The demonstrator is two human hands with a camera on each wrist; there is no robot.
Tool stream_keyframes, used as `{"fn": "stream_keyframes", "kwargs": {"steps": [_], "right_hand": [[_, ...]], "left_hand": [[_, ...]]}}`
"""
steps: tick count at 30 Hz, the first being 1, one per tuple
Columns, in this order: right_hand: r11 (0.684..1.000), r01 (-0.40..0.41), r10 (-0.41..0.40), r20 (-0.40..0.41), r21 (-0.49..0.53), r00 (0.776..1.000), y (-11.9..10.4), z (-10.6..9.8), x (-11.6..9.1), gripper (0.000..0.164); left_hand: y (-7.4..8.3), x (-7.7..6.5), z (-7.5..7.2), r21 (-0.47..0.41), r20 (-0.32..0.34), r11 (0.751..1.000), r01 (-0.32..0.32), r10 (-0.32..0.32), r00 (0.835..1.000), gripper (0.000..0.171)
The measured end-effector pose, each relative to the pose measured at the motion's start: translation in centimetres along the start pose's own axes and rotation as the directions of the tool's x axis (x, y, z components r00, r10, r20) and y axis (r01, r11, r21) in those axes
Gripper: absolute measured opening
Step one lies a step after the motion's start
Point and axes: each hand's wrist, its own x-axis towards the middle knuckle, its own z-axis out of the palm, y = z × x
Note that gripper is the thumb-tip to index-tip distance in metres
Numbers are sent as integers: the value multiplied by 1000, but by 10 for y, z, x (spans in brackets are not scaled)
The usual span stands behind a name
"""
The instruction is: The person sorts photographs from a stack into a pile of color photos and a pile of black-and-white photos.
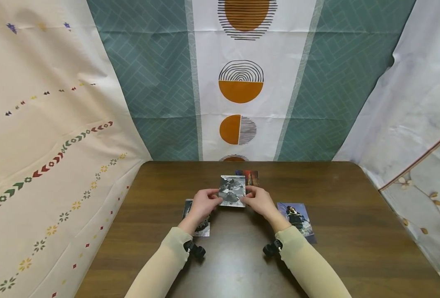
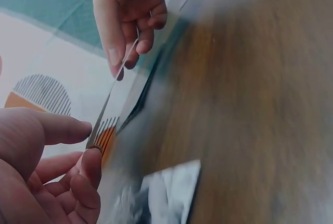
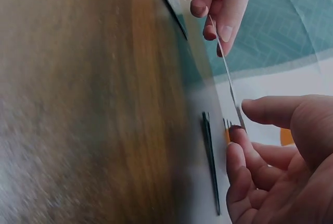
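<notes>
Two hands' fingers (image 1: 216,200) (image 1: 246,200) pinch a thin, rectangular card (image 1: 232,190).

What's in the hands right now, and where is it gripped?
A black-and-white picture card, pinched at opposite side edges: the left hand on its left edge, the right hand on its right.

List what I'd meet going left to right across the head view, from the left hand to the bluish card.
Left hand → black-and-white card, held between both hands → right hand → bluish card on the table.
</notes>
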Motion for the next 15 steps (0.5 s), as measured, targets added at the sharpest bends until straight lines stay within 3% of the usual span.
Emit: {"fn": "stream_keyframes", "kwargs": {"steps": [15], "right_hand": [[992,121,-121,28,-21,992,-11,27,-8,43]], "left_hand": [[-20,-19,-37,105,-47,994,0,5,999,31]]}}
